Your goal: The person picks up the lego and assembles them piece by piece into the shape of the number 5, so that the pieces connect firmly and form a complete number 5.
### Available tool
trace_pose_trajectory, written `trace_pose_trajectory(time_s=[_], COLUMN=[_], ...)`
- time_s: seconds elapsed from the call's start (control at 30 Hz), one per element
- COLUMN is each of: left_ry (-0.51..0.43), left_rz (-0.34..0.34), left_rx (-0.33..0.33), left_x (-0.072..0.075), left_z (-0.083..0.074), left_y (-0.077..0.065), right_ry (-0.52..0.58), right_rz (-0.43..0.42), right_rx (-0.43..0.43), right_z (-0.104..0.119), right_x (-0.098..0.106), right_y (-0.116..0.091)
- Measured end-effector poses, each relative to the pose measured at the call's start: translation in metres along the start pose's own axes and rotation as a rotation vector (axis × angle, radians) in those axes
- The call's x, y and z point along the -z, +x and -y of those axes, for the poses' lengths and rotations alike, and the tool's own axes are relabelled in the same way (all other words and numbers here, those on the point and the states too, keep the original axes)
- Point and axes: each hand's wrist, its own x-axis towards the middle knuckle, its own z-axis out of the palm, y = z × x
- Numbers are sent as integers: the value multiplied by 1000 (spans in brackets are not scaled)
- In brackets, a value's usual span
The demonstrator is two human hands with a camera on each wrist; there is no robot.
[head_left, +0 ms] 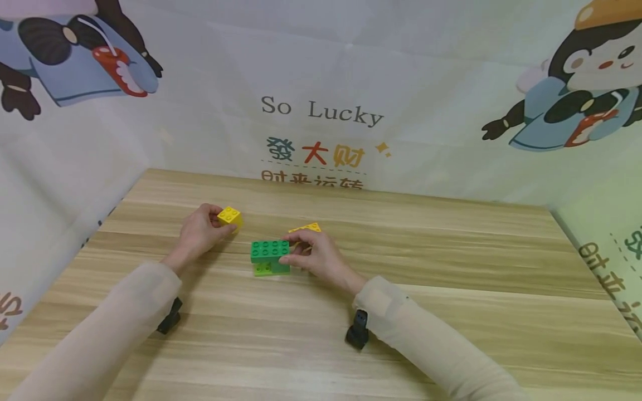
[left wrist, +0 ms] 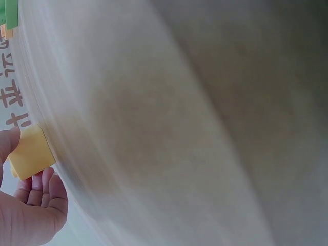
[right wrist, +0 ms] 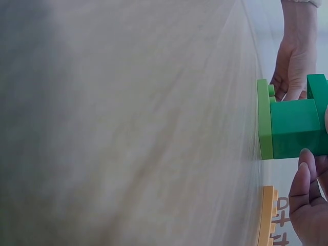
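Observation:
My left hand (head_left: 197,229) pinches a small yellow studded brick (head_left: 229,215) between thumb and fingers. In the left wrist view that yellow brick (left wrist: 32,152) appears close to the tabletop. My right hand (head_left: 323,257) pinches the right end of a long green brick (head_left: 270,253). Beneath it the right wrist view shows a green block (right wrist: 296,128) standing on a thin light green plate (right wrist: 264,120), whose free studs show on the side toward my left hand. A flat yellow studded plate (head_left: 314,227) lies behind my right hand, partly hidden by it.
The wood-grain table (head_left: 451,250) spreads around the bricks. A printed cloth (head_left: 321,67) hangs along its back and both sides. Dark wrist-camera mounts (head_left: 358,331) sit under each forearm, close to the tabletop.

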Motion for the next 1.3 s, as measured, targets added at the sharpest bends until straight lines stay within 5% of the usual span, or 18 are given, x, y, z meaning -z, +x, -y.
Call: trace_pose_trajectory(time_s=[0.53,0.8,1.3], left_ry=[-26,-114,-309], left_rz=[-44,-58,65], left_rx=[0,-48,-202], left_x=[2,6,6], left_z=[-2,-3,-23], left_y=[-5,-16,-43], right_ry=[-24,-14,-6], right_rz=[-3,-6,-7], right_rx=[27,19,18], right_z=[-2,-3,-4], right_x=[-1,-2,-2], right_y=[-1,0,0])
